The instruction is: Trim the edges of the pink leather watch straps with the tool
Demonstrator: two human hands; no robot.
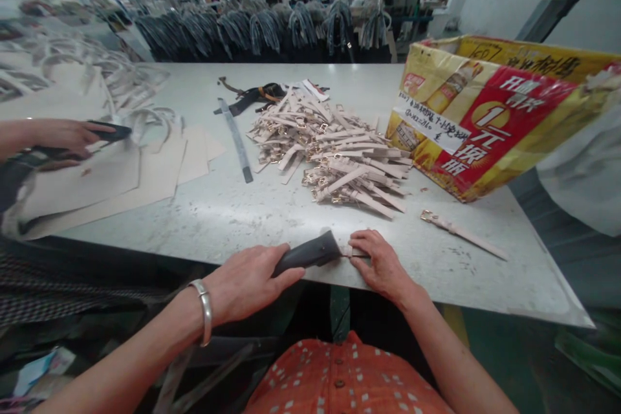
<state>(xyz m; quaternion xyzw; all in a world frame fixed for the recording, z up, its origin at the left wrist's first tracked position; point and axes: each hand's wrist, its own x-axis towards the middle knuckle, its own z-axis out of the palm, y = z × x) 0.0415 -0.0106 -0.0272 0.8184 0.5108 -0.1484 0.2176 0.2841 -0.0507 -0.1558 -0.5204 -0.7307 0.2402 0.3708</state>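
My left hand (255, 281), with a metal bangle at the wrist, is wrapped round a dark grey hand-held tool (313, 253); its exact kind does not show. Its blunt head points right and meets a short pale strap (346, 251) near the table's front edge. My right hand (378, 262) pinches that strap between thumb and fingers, which hide most of it. Another pale buckled strap (463, 235) lies apart to the right. Beyond my hands is a heap of pale straps (334, 142) with small gold buckles.
A yellow and red cardboard box (466, 116) stands at the table's right edge. A grey strip (233, 139) and dark straps (252, 98) lie left of the heap. At far left, a co-worker's hand (65, 139) holds a dark tool over pale flat panels (160, 174).
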